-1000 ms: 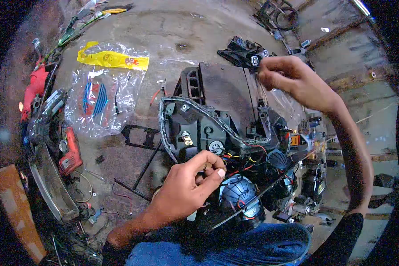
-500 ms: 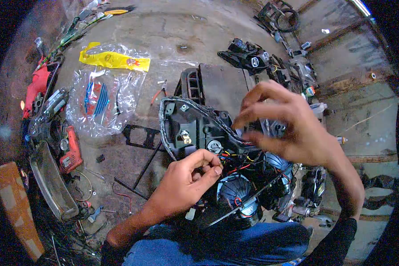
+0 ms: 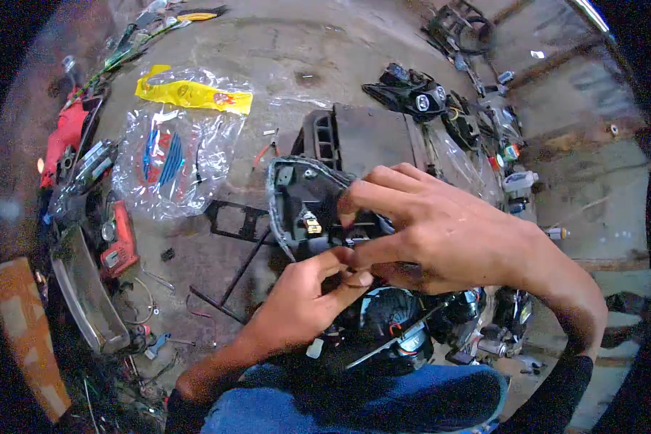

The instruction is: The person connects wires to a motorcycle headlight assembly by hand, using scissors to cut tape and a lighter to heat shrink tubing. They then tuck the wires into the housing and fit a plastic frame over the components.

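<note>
My left hand (image 3: 307, 295) is closed in a pinch above the black headlight housing, its fingertips touching those of my right hand. What it pinches is too small to make out. My right hand (image 3: 448, 235) reaches across from the right, thumb and index finger closed at the same spot; anything between them is hidden. Beneath both hands lies the black headlight housing (image 3: 288, 199) with a grey sealant-lined rim and a small bulb socket (image 3: 312, 225). Nearer my lap sit round black lamp units (image 3: 387, 311). The coloured wires are mostly covered by my right hand.
A dark box-like block (image 3: 376, 134) stands behind the housing. Clear plastic bags (image 3: 177, 163) and a yellow strip (image 3: 195, 97) lie at left, near a red power drill (image 3: 121, 242) and a long lens cover (image 3: 83, 289). More lamp parts (image 3: 412, 94) lie at the back right.
My right hand has come down and left from above the housing to meet my left fingertips, covering the wires. My left hand stays nearly in place. The view has shifted slightly.
</note>
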{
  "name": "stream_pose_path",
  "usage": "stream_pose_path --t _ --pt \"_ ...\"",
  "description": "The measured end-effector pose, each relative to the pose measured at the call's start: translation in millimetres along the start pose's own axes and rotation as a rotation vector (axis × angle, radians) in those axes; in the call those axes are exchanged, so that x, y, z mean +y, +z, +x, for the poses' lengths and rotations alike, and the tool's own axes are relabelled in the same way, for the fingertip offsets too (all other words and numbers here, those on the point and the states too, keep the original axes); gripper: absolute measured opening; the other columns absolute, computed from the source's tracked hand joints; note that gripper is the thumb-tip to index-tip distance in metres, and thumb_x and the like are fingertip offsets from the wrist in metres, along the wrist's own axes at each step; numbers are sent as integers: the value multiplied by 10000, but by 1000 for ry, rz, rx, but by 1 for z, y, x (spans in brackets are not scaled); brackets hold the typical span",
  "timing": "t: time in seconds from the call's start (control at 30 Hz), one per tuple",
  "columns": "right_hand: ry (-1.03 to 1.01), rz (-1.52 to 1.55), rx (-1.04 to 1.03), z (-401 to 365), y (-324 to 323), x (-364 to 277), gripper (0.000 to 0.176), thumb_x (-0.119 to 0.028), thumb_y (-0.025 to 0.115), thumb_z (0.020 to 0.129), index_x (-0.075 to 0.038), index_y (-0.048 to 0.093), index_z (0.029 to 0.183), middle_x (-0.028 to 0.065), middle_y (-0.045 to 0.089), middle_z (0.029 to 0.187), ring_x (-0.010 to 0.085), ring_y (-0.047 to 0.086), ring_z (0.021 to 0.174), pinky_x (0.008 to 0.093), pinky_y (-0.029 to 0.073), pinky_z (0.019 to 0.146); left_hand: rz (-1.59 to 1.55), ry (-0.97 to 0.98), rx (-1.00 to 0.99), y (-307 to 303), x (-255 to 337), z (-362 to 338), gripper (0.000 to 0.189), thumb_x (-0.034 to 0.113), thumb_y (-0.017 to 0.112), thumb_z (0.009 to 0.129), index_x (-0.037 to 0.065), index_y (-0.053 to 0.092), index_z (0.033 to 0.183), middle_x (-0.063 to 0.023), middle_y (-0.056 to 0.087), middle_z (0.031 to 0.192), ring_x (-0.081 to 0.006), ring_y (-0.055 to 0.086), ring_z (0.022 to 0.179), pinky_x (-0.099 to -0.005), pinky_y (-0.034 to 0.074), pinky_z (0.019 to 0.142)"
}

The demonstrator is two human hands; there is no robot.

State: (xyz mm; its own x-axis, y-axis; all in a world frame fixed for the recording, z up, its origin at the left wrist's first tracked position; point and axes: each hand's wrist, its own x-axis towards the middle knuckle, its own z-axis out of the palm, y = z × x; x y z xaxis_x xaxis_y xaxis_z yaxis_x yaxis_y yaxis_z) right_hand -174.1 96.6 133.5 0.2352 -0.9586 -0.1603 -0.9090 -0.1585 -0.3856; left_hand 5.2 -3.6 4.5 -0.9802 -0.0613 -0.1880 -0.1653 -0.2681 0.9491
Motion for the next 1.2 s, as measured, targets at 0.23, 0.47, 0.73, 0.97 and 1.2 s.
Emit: stream_pose_path --t 0.23,0.47,0.73,0.97,1.2 --pt "-3 -18 -49 6 -5 -3 312 -139 780 726 -137 761 1038 77 576 1119 282 557 1088 426 477 920 27 91 18 1 -13 2 304 211 697 1007 -46 634 1158 -105 717 941 -100 630 893 -326 533 815" --pt "15 74 -86 8 1 2 299 -135 805 688 -99 737 977 91 564 1102 300 551 1082 430 481 918 29 126 42 4 -9 0 313 210 666 1015 -32 630 1209 -157 729 941 -141 667 872 -366 546 803" --pt "12 94 -131 10 7 3 265 -155 786 715 -99 709 963 83 538 1039 300 535 1038 432 481 894 117 210 69 3 -16 3 337 200 670 990 -28 618 1234 -186 710 876 -203 694 778 -387 545 741" --pt "28 72 -199 12 6 3 308 -177 780 730 -118 718 1025 61 556 1030 290 540 1048 442 482 898 97 116 84 5 -16 2 314 189 663 986 -31 622 1206 -158 651 744 -138 611 652 -358 491 613" --pt "-11 0 -213 16 3 2 345 -190 784 703 -133 724 1038 46 581 1054 293 547 1081 457 496 881 119 151 73 4 -16 2 297 171 665 980 -31 627 1195 -172 674 786 -141 621 701 -374 507 659"
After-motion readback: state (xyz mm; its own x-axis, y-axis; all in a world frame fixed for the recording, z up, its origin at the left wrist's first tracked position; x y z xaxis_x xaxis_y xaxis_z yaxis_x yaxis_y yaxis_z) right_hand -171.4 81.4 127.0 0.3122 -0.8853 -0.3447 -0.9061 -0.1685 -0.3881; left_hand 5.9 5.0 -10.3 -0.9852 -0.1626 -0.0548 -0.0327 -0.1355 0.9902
